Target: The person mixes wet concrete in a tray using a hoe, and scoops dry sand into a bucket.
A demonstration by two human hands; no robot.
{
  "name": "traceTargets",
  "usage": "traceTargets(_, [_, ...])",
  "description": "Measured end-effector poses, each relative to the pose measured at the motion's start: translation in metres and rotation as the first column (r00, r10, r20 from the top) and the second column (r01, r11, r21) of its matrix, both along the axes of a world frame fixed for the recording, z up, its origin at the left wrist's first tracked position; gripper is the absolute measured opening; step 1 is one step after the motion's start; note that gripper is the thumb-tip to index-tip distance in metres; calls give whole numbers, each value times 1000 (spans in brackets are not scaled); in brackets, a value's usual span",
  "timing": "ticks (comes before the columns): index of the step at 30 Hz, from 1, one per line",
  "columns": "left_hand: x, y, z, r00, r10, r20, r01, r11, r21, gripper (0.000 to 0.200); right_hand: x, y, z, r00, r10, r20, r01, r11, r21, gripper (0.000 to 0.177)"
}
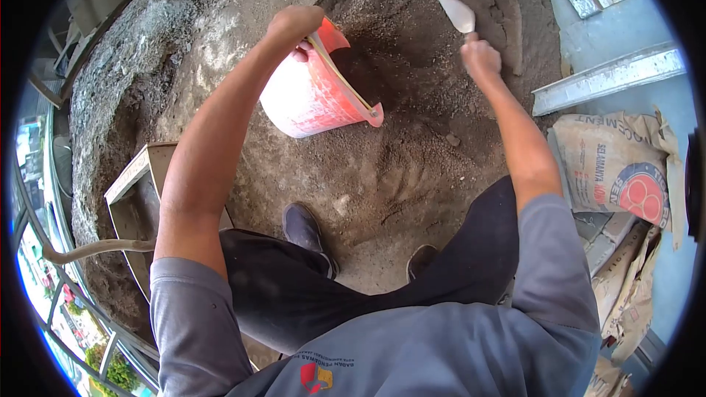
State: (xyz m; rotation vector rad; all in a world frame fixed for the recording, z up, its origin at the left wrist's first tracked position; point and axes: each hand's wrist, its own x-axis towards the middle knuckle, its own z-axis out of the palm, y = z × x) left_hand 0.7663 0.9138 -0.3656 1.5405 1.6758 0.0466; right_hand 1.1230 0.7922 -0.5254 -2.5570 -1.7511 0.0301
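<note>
My left hand (296, 28) is closed on the rim of an orange-pink bucket (312, 95). The bucket lies tilted on its side, its mouth facing right toward a heap of dark sand (397, 22). In my right hand (482, 61) is the handle of a pointed trowel (456, 11). The trowel's pale blade points up and to the left, over the sand at the heap's right side. Dark material shows at the bucket's mouth; how much is inside is hidden.
Cement bags (614, 169) are stacked at the right. A metal channel (610, 77) juts in above them. To the left stand a wooden box (140, 184) and a curved handle or pipe (99, 250), with metal railing (55, 279) beyond. My shoes (305, 228) are on the sandy floor.
</note>
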Motion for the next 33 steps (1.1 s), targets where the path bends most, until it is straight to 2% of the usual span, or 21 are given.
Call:
traceTargets(2, [2,8,-6,1000,9,-15,-10,1000,-14,43,-13,7,-40,997,67,-41,-70,996,-62,29])
traceTargets(3, [5,5,-5,1000,2,-2,-2,1000,-5,43,-27,5,-52,993,30,-112,-37,997,-62,29])
traceTargets(5, [7,-1,-1,1000,-5,22,4,1000,20,44,-54,5,-51,974,-13,-224,-2,998,-68,31])
traceTargets(8, [6,19,-18,998,-35,-44,31,996,-89,44,-86,-26,-8,948,-78,-310,21,983,-184,35])
traceTargets(10, [7,11,-10,999,-26,-25,25,999,-35,42,-124,-43,7,955,-10,-296,-34,989,-143,32])
traceTargets(12, [7,12,-17,999,-29,-16,29,1000,-3,40,-160,-67,26,904,283,-320,-317,947,-60,27])
traceTargets(14, [6,13,-15,999,-27,-40,27,1000,-4,39,-176,-76,42,915,293,-276,-288,956,57,27])
traceTargets(15, [4,7,-8,998,-38,-50,38,999,-4,38,-163,-80,46,958,190,-215,-162,977,142,27])
traceTargets(16, [3,-2,-4,997,-55,-60,54,998,-12,38,-138,-86,45,985,58,-162,-42,994,100,30])
traceTargets(17, [5,-7,-2,996,-44,-78,43,999,-14,36,-105,-99,52,979,21,-203,-19,1000,10,34])
traceTargets(18, [5,-15,5,996,-60,-64,60,998,-7,35,-71,-106,38,972,-165,-167,155,985,-73,36])
traceTargets(19, [6,-26,13,995,-81,-54,81,997,-3,35,-32,-117,4,974,-198,-111,190,978,-81,36])
traceTargets(20, [7,-30,18,994,-102,-44,103,995,11,34,-27,-132,7,971,-210,-115,186,964,-192,37])
traceTargets(22, [10,-29,14,996,-61,-69,59,998,-25,32,-51,-137,-40,930,-311,-197,249,925,-285,40])
traceTargets(24, [15,-36,17,993,-77,-89,77,997,-2,31,-78,-131,-49,887,-325,-328,255,937,-240,42])
traceTargets(25, [21,-38,14,990,-60,-132,62,998,14,30,-88,-127,-44,867,-285,-408,215,954,-208,41])
traceTargets(28, [19,-42,18,994,-81,-69,80,997,-5,30,-138,-107,-23,858,-201,-472,94,966,-241,37])
traceTargets(30, [14,-42,16,993,-90,-77,91,996,9,34,-178,-94,8,825,-11,-566,-89,985,-150,33])
traceTargets(31, [14,-41,14,993,-80,-86,84,996,37,36,-190,-85,9,811,226,-539,-304,951,-59,28])
traceTargets(32, [14,-42,11,993,-73,-94,79,995,58,37,-198,-85,27,806,376,-457,-396,916,55,25])
traceTargets(33, [14,-46,15,990,-107,-90,114,991,76,40,-200,-88,43,799,409,-441,-402,908,114,24])
